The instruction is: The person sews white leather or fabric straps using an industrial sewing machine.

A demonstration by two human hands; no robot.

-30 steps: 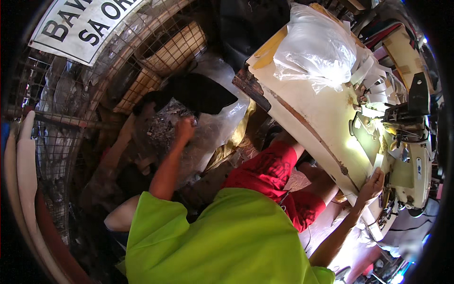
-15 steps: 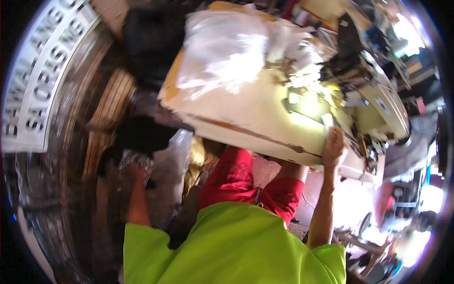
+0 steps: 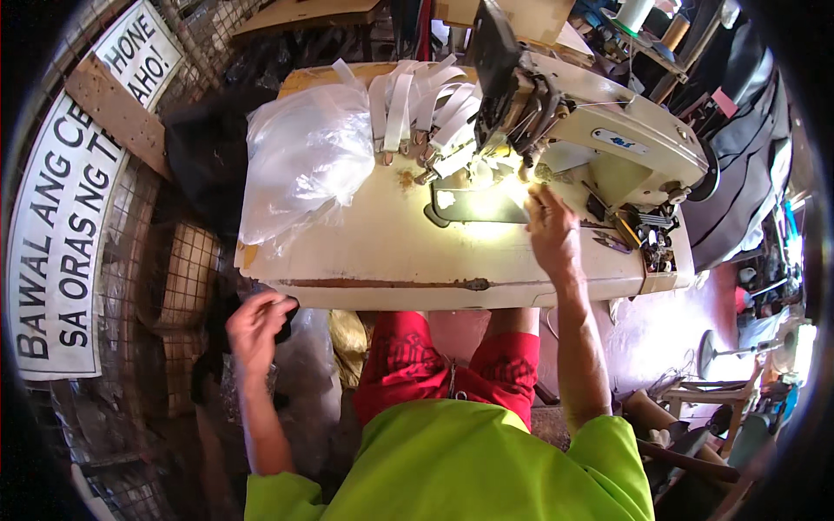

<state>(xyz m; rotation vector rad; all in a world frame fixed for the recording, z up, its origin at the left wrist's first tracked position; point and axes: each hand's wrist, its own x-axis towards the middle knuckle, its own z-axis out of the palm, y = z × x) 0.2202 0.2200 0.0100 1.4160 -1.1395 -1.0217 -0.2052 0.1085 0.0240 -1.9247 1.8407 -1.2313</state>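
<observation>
My right hand point(image 3: 554, 233) reaches over the sewing machine's bed, fingers closed close to the lit needle area; glare hides what they hold. The sewing machine point(image 3: 638, 122) is cream-coloured, its head at the table's right side. My left hand point(image 3: 257, 332) is raised off the table's front left corner, fingers pinched together. Whether anything is between them is too small to tell. Several white straps point(image 3: 400, 108) with metal ends lie behind the bed. Beside them rests a clear plastic bag point(image 3: 308, 156) with white contents.
The cream table point(image 3: 373, 260) has a worn front edge. Small scissors point(image 3: 612, 241) and a tray of small metal parts point(image 3: 660, 252) lie at its right. A wire mesh wall point(image 3: 130, 208) with signs stands at the left. Thread spools point(image 3: 634, 16) stand at the back right.
My right hand has moved from the table's front edge in to the needle area. My left hand has risen from below the table's left side. The view has turned and steadied.
</observation>
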